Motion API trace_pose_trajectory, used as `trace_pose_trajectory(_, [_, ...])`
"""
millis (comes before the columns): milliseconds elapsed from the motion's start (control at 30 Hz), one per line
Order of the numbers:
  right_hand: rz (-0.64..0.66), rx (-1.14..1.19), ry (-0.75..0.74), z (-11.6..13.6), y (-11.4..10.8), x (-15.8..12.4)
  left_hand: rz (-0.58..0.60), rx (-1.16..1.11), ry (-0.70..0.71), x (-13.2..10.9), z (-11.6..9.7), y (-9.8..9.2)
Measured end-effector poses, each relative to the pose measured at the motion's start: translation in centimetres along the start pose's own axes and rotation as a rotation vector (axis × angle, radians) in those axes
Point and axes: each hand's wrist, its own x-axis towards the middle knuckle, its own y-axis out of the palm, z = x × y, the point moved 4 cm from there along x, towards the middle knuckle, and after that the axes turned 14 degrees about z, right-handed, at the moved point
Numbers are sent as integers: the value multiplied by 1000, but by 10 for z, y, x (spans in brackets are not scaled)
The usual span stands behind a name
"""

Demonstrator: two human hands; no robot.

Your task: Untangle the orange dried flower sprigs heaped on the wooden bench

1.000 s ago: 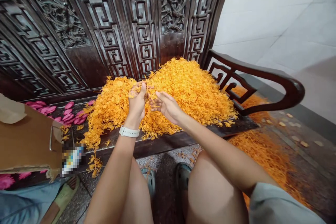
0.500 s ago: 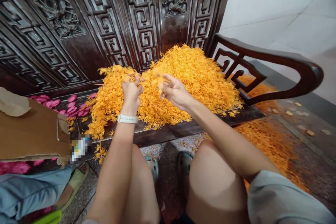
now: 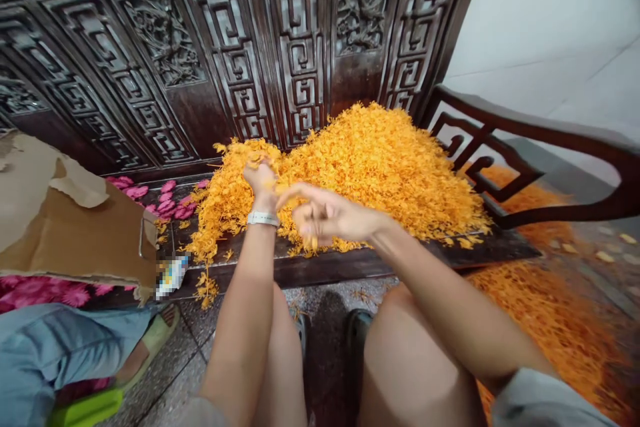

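Note:
A large heap of orange-yellow flower pieces (image 3: pixel 385 173) lies on the seat of a dark wooden bench (image 3: pixel 345 272). My left hand (image 3: pixel 261 180), below which a pale wristband (image 3: pixel 263 218) shows, is over the heap's left part. Its fingers curl around small orange flowers (image 3: pixel 257 161), partly hidden by the hand itself. My right hand (image 3: pixel 333 215) is in front of the heap, blurred, its index finger stretched toward my left wrist. The other fingers bend loosely and stand apart. An orange bit (image 3: pixel 314 242) shows just below them, whether touching or falling I cannot tell.
A cardboard box (image 3: pixel 100 227) stands at left among pink flowers (image 3: pixel 167 200). A person's leg in jeans (image 3: pixel 65 347) is below it, near a green plastic thing (image 3: pixel 87 408). The bench's armrest (image 3: pixel 565 140) rises at right. Orange shreds (image 3: pixel 550 320) cover the floor there.
My right hand has drawn back toward me, and its index finger has stretched out. My left hand stays over the heap's left part. The view has shifted, showing more of the box.

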Motion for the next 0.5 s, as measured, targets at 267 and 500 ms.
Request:
trace_pose_trajectory(267, [-572, -355, -197, 47, -36, -55, 100, -255, -95, 3, -18, -27])
trace_pose_trajectory(500, [-958, -679, 284, -12, -107, -68, 270, -224, -63, -19, -22, 6])
